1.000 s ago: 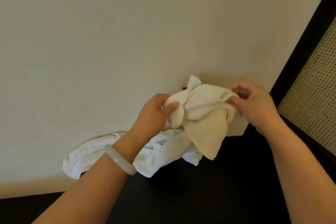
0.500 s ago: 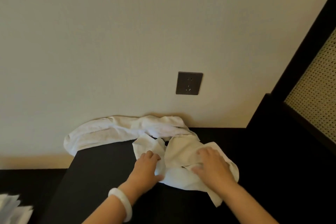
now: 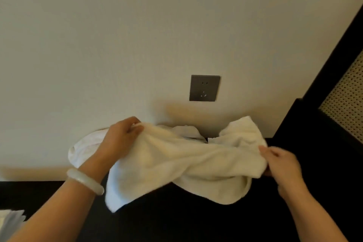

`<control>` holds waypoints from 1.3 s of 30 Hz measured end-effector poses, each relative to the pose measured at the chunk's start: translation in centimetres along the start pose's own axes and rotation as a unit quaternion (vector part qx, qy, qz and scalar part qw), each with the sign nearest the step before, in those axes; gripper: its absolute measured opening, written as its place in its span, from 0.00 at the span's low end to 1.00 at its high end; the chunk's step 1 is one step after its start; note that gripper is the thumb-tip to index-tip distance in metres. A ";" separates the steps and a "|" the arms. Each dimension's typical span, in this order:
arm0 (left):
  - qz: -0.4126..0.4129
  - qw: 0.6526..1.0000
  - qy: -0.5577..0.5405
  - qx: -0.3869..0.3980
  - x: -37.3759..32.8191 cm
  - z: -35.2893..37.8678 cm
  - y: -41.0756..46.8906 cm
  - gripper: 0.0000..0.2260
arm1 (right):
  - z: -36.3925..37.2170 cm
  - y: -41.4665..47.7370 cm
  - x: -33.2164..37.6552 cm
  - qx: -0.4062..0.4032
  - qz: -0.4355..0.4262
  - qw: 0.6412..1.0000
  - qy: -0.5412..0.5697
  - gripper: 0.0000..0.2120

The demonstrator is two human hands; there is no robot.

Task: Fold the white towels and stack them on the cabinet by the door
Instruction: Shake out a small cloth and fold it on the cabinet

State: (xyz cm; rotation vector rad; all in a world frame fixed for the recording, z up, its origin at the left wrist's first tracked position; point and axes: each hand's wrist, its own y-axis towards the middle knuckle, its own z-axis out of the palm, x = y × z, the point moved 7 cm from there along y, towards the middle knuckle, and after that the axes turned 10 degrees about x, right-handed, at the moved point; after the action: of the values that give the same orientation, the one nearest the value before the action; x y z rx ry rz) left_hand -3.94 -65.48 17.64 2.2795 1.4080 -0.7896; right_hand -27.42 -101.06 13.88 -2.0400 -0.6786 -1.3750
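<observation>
Towel (image 3: 176,163) is held just above the dark cabinet top (image 3: 196,222), long axis running left to right between the hands. One end is pinched by the left hand (image 3: 119,139), the other gripped by the right hand (image 3: 280,165). Soft thick terry, twisted mid-span, sagging. A second towel (image 3: 84,147) is seen crumpled behind it.

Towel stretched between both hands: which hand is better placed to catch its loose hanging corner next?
Left, likely. The corner hangs just below the left hand, on that side of the towel. The right hand pinches the opposite end, farther away.
</observation>
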 end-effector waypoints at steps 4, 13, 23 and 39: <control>-0.031 0.983 0.179 0.039 2.7 6.2 -1.4 0.18 | 3.9 -2.1 -6.1 0.126 0.116 0.973 -0.157 0.14; 0.081 0.970 0.154 0.167 1.0 14.9 -7.4 0.29 | 5.3 1.0 -6.3 0.207 -0.114 0.834 -0.499 0.34; -0.038 0.979 0.179 0.092 5.5 6.7 -5.3 0.09 | 1.6 3.3 1.6 0.103 -0.073 0.862 -0.490 0.14; -0.045 0.992 -0.062 0.103 0.9 11.3 -7.2 0.22 | 11.3 -1.8 -3.1 0.218 0.020 0.925 -0.312 0.06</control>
State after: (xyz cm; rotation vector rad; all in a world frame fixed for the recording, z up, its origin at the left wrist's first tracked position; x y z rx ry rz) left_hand -13.22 -67.88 8.16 2.2816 1.4406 -1.1336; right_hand -22.41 -92.08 7.93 -2.0800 -1.0875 -0.4546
